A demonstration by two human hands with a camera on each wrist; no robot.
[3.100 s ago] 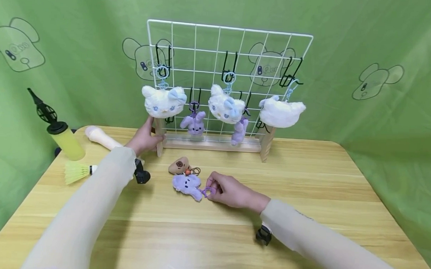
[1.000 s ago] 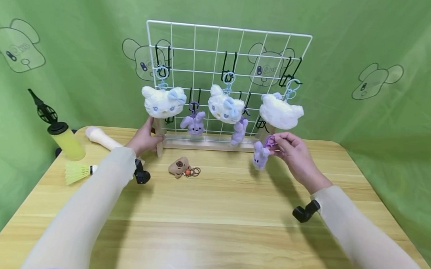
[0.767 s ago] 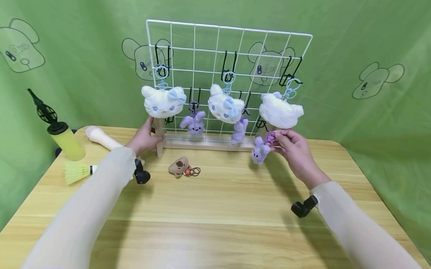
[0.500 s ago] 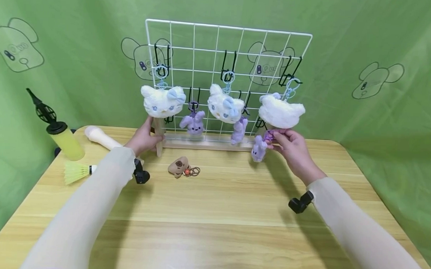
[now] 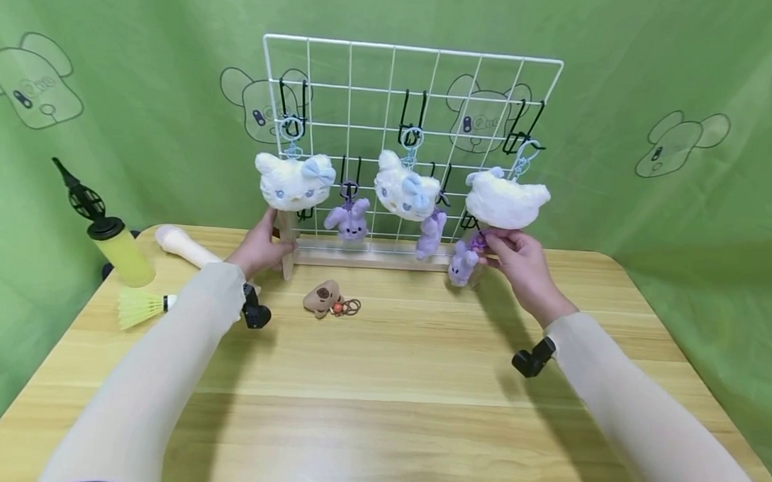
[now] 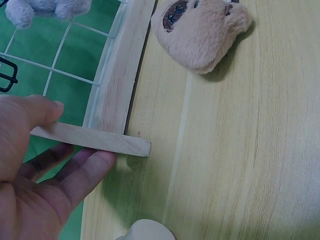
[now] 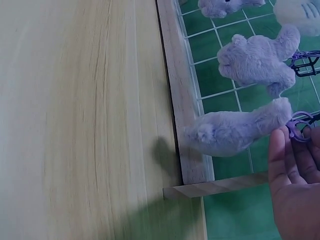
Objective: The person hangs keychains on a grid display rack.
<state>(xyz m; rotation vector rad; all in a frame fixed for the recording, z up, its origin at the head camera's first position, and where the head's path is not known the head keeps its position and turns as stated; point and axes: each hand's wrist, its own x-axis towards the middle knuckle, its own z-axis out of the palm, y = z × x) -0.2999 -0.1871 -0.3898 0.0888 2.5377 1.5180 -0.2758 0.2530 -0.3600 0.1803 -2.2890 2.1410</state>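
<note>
My right hand point(image 5: 519, 263) pinches the purple ring point(image 7: 295, 131) of a purple rabbit plush keychain point(image 5: 462, 266). The ring is close to the black lower right hook point(image 5: 469, 220) of a white wire grid rack point(image 5: 413, 49); in the right wrist view the fingers partly hide where ring and hook meet. My left hand point(image 5: 261, 247) grips the rack's left wooden foot point(image 6: 95, 138), thumb on one side and fingers on the other. From the lower hooks hang two more purple plush keychains, one point(image 5: 350, 220) on the left and one point(image 5: 431, 234) in the middle.
Three white cat plush keychains hang on upper hooks: left point(image 5: 295, 183), middle point(image 5: 403, 188) and right point(image 5: 507, 200). A brown plush keychain point(image 5: 323, 299) lies on the table point(image 5: 379, 425). At the left are a yellow pump point(image 5: 124, 257), a yellow shuttlecock point(image 5: 141, 307) and a white microphone-shaped object point(image 5: 184, 246).
My right hand picked the purple rabbit keychain off the table beside the brown one and carried it right to the lower right hook, lately inching up and left. My left hand stayed put.
</note>
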